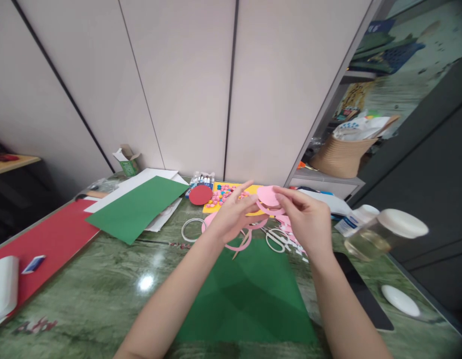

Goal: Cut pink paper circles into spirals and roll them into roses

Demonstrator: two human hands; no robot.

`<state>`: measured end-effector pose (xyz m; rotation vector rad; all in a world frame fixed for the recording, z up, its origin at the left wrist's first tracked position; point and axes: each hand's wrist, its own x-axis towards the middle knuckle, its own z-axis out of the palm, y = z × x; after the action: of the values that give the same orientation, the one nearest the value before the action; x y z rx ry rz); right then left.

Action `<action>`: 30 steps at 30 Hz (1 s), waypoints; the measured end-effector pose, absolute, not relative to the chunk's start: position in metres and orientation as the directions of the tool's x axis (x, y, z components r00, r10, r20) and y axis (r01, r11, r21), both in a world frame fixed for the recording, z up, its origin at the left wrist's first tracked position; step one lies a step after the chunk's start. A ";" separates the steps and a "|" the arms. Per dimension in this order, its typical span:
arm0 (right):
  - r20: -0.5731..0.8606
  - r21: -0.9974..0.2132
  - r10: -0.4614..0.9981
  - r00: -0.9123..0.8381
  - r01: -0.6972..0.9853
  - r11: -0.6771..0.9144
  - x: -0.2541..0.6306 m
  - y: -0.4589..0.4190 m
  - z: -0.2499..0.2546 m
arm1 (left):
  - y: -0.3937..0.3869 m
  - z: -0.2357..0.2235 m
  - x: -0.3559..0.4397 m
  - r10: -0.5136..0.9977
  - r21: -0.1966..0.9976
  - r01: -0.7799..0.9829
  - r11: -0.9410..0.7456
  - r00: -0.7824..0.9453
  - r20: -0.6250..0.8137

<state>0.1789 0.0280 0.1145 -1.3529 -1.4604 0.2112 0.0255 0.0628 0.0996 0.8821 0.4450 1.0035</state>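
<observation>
My right hand point(311, 219) is closed in a pinch on a pink paper disc point(267, 194), held above the table. A curved pink paper strip point(270, 210) shows just below the disc, between both hands. My left hand point(240, 212) meets its left end with the thumb, the index finger raised; its other fingers are partly hidden. Beneath the hands lie pink paper rings point(249, 242), white-handled scissors point(276, 241) and pink paper scraps point(285, 224). A thin wooden stick point(236, 255) rests by the rings. Nearer me is a green sheet point(249, 304).
Coloured beads point(219, 195) lie on a yellow sheet point(210, 208), beside a red disc point(201, 195) and a tape roll point(192, 230). Another green sheet point(141, 207) and a red sheet point(62, 234) are left. A jar point(380, 237), dark tablet point(360, 294) and white mouse point(400, 300) stand right.
</observation>
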 end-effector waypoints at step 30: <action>0.399 -0.708 0.916 -0.052 0.618 0.343 0.176 0.027 0.113 | 0.072 0.104 0.004 0.922 0.955 -0.164 -0.248 0.262 0.285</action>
<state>0.1760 0.0270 0.1128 -1.3658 -1.7624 0.4437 0.0044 0.0723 0.1042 1.4277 0.7601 1.2389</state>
